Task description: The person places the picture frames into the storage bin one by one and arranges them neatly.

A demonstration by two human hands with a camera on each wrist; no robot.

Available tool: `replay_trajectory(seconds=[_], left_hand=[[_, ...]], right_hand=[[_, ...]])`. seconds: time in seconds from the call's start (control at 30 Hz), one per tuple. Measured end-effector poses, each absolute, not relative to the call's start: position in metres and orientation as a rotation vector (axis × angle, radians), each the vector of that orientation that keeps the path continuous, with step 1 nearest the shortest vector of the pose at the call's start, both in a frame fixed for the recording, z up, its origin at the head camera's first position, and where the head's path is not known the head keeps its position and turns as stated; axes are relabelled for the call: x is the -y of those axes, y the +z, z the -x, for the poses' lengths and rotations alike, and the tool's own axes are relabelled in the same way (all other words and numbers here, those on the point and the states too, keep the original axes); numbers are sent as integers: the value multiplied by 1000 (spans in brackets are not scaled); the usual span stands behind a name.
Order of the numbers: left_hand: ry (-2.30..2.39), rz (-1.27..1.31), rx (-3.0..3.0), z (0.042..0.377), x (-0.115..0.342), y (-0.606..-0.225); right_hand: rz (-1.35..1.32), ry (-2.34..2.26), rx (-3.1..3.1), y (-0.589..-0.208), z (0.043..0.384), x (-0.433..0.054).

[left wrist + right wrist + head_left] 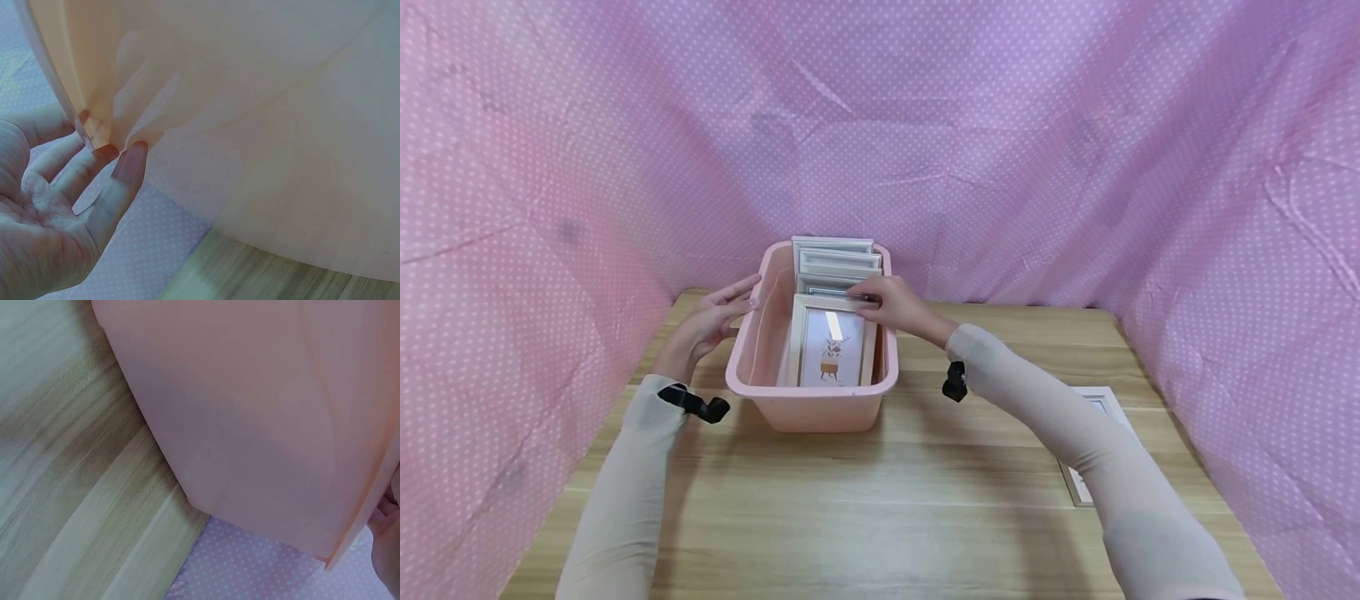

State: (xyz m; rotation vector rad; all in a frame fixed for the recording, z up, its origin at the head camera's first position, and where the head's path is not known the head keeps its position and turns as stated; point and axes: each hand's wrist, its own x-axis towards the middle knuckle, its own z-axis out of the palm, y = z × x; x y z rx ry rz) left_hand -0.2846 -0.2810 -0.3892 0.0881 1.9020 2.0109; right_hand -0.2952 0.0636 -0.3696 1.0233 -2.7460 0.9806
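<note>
A pink plastic bin (820,410) stands on the wooden table with several white-edged picture frames (838,259) upright in a row inside. Frontmost leans a cream picture frame (797,342), its print a plant in an orange pot. At its top right corner, my right hand (898,308) pinches the edge, thumb in front and fingers behind. My left hand (703,329) rests against the bin's left side, fingers extended. In the left wrist view, its fingertips (132,161) touch the outer wall by the rim. The right wrist view shows mostly the bin's outer wall (237,425).
Another white picture frame (1105,400) lies flat on the table at the right, partly hidden under my right sleeve (1060,417). Pink dotted cloth (925,150) hangs behind the table and along both sides. The wooden tabletop (850,517) extends in front of the bin.
</note>
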Motion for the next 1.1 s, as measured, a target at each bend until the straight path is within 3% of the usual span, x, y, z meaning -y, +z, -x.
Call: replay_trajectory(seconds=[0.37, 0.73, 1.1], left_hand=[[1987, -111, -1924, 286, 279, -388], [1966, -131, -1953, 284, 280, -390], [1988, -141, -1928, 285, 281, -391]], right_hand=[[-1168, 852, 2612, -356, 278, -82], [-1147, 921, 2528, -344, 273, -139], [-873, 744, 2882, -348, 265, -218]])
